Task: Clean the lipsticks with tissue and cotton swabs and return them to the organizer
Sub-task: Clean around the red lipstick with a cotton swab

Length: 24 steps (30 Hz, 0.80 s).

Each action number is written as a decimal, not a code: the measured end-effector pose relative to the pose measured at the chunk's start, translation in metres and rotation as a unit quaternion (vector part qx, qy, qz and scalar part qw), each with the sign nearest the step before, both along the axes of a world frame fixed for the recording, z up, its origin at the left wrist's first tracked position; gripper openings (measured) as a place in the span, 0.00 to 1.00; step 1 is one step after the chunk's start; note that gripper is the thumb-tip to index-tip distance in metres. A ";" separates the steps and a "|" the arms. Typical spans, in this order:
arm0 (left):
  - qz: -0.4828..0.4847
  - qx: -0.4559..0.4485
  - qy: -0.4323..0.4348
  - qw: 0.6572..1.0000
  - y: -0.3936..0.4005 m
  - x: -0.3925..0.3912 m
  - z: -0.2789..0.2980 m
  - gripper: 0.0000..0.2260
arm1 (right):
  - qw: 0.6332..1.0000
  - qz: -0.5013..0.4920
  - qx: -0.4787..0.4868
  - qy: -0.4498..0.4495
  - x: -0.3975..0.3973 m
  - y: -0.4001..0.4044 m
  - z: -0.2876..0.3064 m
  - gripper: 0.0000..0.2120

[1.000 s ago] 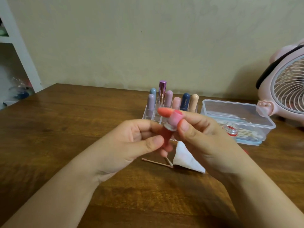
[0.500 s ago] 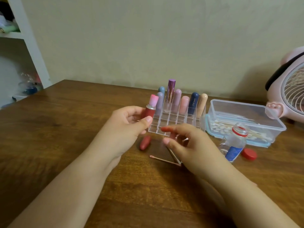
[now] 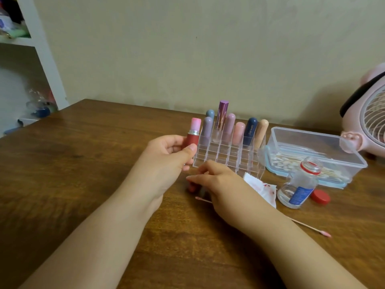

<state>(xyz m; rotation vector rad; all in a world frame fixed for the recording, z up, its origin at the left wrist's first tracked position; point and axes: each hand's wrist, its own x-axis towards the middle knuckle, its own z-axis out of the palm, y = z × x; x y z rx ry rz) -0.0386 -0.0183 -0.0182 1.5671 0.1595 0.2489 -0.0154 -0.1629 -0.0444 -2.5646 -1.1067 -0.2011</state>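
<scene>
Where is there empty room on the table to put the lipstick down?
Bare wood lies left of the left hand and in front, between the forearms. It is crowded right of the organizer: tissue, bottle, red cap, swab box.

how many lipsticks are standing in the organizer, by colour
grey-blue lipstick: 1
lilac lipstick: 1
metallic purple lipstick: 1
pink lipsticks: 2
navy lipstick: 1
peach lipstick: 1
total in the organizer: 7

Pale cursive script running up the navy lipstick, too small to read, blue label on the small clear bottle, print illegible
</scene>
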 end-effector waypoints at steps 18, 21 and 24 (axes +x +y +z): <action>-0.090 0.074 0.022 0.993 -0.011 -0.009 0.003 0.07 | 0.876 -0.123 0.443 0.148 -0.010 -0.040 0.037 0.04; -0.108 0.098 0.016 0.989 -0.015 -0.011 0.002 0.07 | 0.826 -0.135 0.515 0.187 -0.010 -0.047 0.046 0.06; -0.125 0.114 0.011 0.986 -0.017 -0.013 0.002 0.07 | 0.812 -0.131 0.528 0.211 -0.009 -0.048 0.046 0.05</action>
